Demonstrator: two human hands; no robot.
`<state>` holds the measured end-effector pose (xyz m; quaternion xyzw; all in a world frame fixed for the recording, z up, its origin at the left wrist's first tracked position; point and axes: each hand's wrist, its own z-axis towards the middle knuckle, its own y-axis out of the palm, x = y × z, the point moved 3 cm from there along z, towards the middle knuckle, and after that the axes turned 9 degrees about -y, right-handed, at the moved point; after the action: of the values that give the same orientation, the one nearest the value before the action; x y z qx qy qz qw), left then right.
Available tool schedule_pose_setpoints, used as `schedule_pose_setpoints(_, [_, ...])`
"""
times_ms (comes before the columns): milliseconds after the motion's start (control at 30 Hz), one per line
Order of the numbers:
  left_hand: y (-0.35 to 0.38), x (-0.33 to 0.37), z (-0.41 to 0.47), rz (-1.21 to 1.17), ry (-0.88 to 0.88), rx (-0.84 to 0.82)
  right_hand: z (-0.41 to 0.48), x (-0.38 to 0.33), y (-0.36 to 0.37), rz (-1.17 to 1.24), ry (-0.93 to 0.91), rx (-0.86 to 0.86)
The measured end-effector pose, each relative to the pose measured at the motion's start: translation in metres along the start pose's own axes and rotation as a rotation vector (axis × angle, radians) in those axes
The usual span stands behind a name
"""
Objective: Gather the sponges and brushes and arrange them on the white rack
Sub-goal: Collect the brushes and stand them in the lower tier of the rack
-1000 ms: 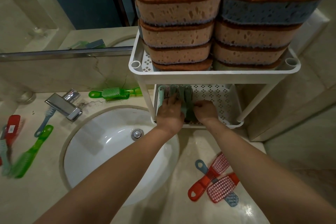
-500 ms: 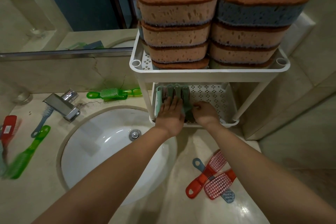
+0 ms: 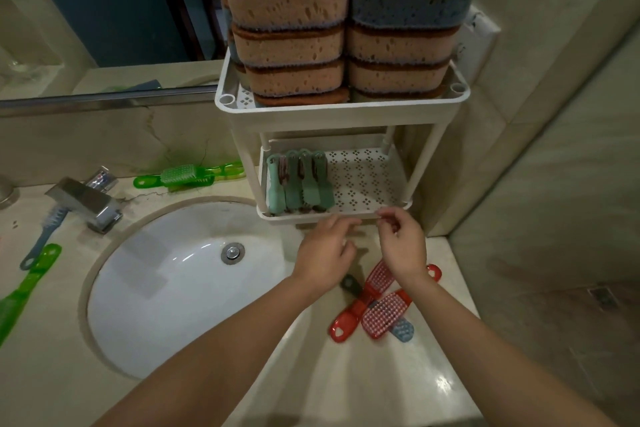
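The white rack (image 3: 346,114) stands on the counter's back right. Its top tier carries stacked brown sponges (image 3: 287,35). On the lower shelf's left side, several teal brushes (image 3: 299,182) stand on edge in a row. My left hand (image 3: 323,253) and my right hand (image 3: 403,244) hover just in front of the lower shelf, both holding nothing, fingers loosely apart. Under my right hand lie two red brushes (image 3: 377,308) crossed over a blue brush (image 3: 401,331). A green brush (image 3: 183,177) lies behind the sink, and a green brush (image 3: 24,291) with a blue-handled brush (image 3: 45,236) lies at the left.
A white round sink (image 3: 166,284) fills the counter's middle, with a chrome faucet (image 3: 86,201) at its back left. A mirror ledge (image 3: 104,97) runs behind. A tiled wall (image 3: 554,114) closes the right side, right of the rack.
Both hands have drawn back out of the lower shelf toward me, letting go of the teal brushes, which stay standing in a row.
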<state>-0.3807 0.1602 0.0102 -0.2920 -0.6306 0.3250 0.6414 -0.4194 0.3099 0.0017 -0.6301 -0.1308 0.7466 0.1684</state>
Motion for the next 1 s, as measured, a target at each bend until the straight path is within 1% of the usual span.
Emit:
schedule_pose_setpoints(100, [0.021, 0.003, -0.012, 0.012, -0.083, -0.131, -0.023, 0.017, -0.011, -0.046, 0.062, -0.027])
schedule_pose_setpoints(167, [0.035, 0.002, -0.020, 0.033, -0.149, -0.209, -0.037, 0.026, -0.019, -0.117, 0.091, -0.108])
schedule_pose_setpoints(267, [0.051, 0.000, -0.029, 0.104, -0.201, -0.297, -0.053, 0.035, -0.032, -0.349, 0.018, -0.268])
schedule_pose_setpoints(367, [0.060, -0.001, -0.034, 0.198, -0.224, -0.331, -0.061, 0.039, -0.039, -0.535, -0.069, -0.431])
schedule_pose_setpoints(500, [0.067, 0.000, -0.037, 0.280, -0.251, -0.359, -0.066, 0.045, -0.038, -0.638, -0.075, -0.614])
schedule_pose_setpoints(633, [0.072, 0.002, -0.037, 0.334, -0.283, -0.379, -0.066, 0.047, -0.035, -0.738, -0.127, -0.784])
schedule_pose_setpoints(733, [0.073, 0.003, -0.036, 0.321, -0.311, -0.387, -0.065, 0.046, -0.035, -0.812, -0.191, -0.809])
schedule_pose_setpoints(800, [0.073, 0.003, -0.036, 0.309, -0.297, -0.385, -0.066, 0.049, -0.036, -0.837, -0.202, -0.811])
schedule_pose_setpoints(900, [0.072, 0.002, -0.037, 0.234, -0.252, -0.385, -0.068, 0.050, -0.039, -0.827, -0.184, -0.812])
schedule_pose_setpoints(1000, [0.065, 0.002, -0.036, 0.103, -0.240, -0.300, -0.064, 0.046, -0.041, -0.752, -0.201, -0.738])
